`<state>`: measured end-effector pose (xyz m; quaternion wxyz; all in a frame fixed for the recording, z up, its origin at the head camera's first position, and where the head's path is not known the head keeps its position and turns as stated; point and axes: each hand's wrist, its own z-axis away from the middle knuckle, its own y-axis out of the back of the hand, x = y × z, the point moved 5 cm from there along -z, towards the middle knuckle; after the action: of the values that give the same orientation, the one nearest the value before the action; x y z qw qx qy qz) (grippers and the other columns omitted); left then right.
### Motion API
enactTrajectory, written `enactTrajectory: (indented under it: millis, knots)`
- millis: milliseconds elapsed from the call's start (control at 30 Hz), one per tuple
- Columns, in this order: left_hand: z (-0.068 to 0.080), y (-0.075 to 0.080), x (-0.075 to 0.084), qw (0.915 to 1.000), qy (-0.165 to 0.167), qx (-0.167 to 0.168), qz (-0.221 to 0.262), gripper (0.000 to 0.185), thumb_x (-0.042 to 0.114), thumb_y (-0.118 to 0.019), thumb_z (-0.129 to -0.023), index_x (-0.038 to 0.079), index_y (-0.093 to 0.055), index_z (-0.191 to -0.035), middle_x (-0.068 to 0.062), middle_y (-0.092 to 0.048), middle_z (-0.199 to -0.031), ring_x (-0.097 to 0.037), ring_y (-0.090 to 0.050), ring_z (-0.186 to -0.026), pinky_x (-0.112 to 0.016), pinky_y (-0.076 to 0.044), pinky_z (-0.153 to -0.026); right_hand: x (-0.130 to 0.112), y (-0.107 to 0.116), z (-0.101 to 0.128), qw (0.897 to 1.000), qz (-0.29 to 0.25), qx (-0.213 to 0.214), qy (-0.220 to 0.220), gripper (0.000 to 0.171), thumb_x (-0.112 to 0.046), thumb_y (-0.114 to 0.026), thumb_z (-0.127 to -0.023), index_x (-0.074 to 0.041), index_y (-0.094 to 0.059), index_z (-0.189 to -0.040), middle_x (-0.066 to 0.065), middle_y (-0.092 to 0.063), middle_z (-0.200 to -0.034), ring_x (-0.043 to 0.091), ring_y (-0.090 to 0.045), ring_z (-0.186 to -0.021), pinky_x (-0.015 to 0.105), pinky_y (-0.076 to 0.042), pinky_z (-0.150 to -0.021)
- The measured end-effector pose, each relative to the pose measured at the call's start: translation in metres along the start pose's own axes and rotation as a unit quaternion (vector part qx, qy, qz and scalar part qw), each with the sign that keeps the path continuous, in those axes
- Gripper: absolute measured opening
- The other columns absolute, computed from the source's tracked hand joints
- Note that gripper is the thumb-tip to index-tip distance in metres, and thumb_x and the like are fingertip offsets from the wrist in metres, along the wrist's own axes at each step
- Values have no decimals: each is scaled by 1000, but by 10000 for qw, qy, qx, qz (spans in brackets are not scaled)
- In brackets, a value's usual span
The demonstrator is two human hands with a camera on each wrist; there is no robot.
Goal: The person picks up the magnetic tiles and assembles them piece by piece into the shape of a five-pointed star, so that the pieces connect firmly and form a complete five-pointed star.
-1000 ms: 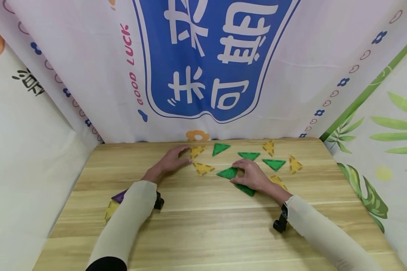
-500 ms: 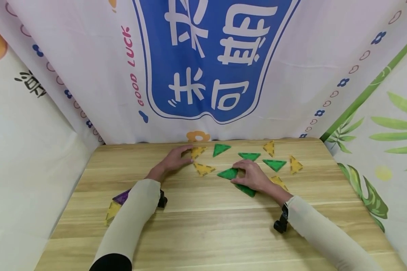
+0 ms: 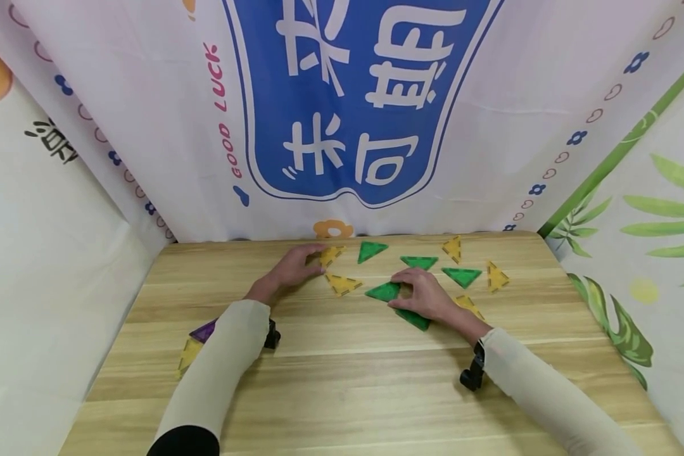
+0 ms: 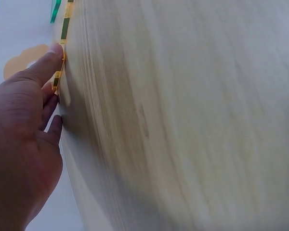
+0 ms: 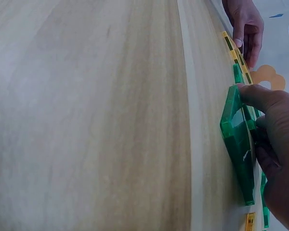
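Note:
My left hand point(image 3: 294, 266) pinches the left side of a yellow triangular magnetic tile point(image 3: 332, 254) at the table's far edge. In the left wrist view its thumb touches that tile's edge. A second yellow tile point(image 3: 343, 284) lies just in front. With thumb and fingers, my right hand point(image 3: 424, 294) grips a green triangular magnetic tile point(image 3: 383, 291) by its right side. Another green tile point(image 3: 413, 318) lies partly under this hand, close to the gripped one. The right wrist view shows the thumb on the green tile point(image 5: 238, 139); the other fingertips are partly hidden.
More green tiles point(image 3: 372, 251) point(image 3: 418, 261) point(image 3: 462, 277) and yellow tiles point(image 3: 452, 249) point(image 3: 497, 277) point(image 3: 468, 307) lie around the right hand. A purple tile point(image 3: 203, 331) and a yellow tile point(image 3: 189, 354) are partly under the left sleeve. A printed curtain point(image 3: 479, 158) borders the wooden table point(image 3: 365, 392).
The left forearm has shifted slightly right. In the last half second the yellow tile at the left hand has slid a little left. The right hand keeps its place on the green tile.

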<state>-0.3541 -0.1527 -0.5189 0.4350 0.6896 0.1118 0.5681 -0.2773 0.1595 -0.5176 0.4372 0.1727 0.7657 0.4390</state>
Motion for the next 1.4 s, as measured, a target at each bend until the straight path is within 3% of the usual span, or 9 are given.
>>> enactTrajectory:
  millis: [333,767,1067,1400]
  knots:
    - [9,9,2,9985,-296,198,-408,63,15,-82,-95,-6,-56,-148,-23,-58,-151,-38,-53,-143,-51,-43,-119,3,0,1,9996,-210,182,16,54,-32,-95,-80,-2,-77,-122,15,-75,-125,36,-66,-121,54,-55,-104]
    - [35,18,-5,9975,-212,668,2,64,20,-88,-88,-6,-64,-141,-23,-64,-143,-38,-58,-138,-52,-48,-114,5,1,2,9991,-308,285,116,53,-31,-97,-78,-4,-79,-120,10,-76,-122,32,-67,-120,53,-55,-103]
    - [74,27,-3,9964,-133,822,-149,65,25,-88,-89,-6,-64,-141,-25,-63,-143,-43,-59,-135,-57,-51,-109,-21,-3,-6,9979,-464,77,453,53,-29,-96,-78,-6,-79,-122,9,-74,-125,31,-65,-122,54,-53,-107]
    - [121,27,4,9975,-104,683,-157,66,23,-87,-91,-8,-61,-143,-26,-62,-144,-42,-64,-129,-55,-56,-103,-60,-21,-23,9944,-558,-85,892,50,-25,-96,-78,-5,-79,-120,8,-74,-126,28,-65,-124,48,-54,-106]
